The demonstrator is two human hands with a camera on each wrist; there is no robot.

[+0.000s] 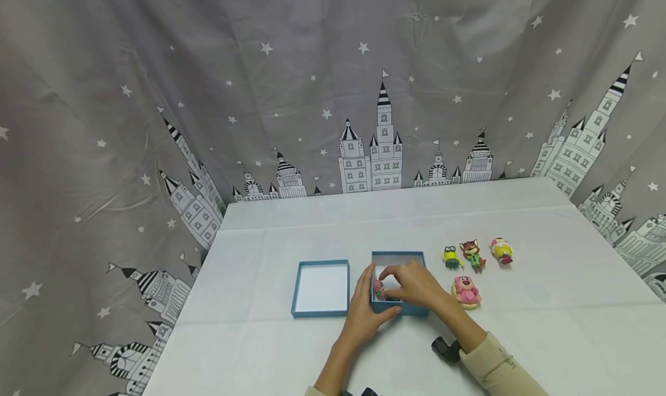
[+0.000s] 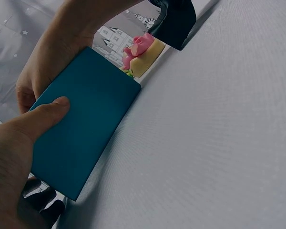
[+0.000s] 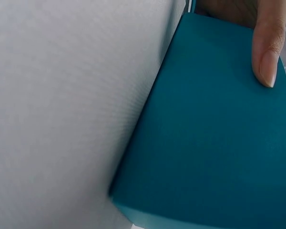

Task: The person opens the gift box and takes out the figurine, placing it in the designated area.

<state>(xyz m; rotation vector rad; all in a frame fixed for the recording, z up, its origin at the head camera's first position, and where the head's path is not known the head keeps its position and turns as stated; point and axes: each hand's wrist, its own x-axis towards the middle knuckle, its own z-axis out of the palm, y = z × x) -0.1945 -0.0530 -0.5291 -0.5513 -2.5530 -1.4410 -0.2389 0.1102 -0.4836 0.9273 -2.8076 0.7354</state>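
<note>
A blue open-topped box (image 1: 415, 310) stands on the table, its plain teal front wall (image 2: 88, 114) large in the left wrist view. My left hand (image 1: 361, 314) grips the box at its left side, with the thumb (image 2: 50, 114) against the front wall and the fingers along the side. Reaching in over the right part of the box, my right hand (image 1: 414, 284) pinches a small pink figurine (image 1: 378, 289) by the left inner wall. The box walls and fingers hide part of the figurine. In the right wrist view the box front (image 3: 214, 129) hides the right fingers.
Left of the box lies a shallow blue-rimmed lid (image 1: 320, 313) with its white inside up. To the right are a yellow-green one-piece figure (image 1: 451, 258), a fox figurine (image 1: 472, 255), a yellow-and-pink figurine (image 1: 502, 250) and a pink bear figurine (image 1: 466, 292). A grey castle-print curtain (image 1: 312, 66) hangs behind.
</note>
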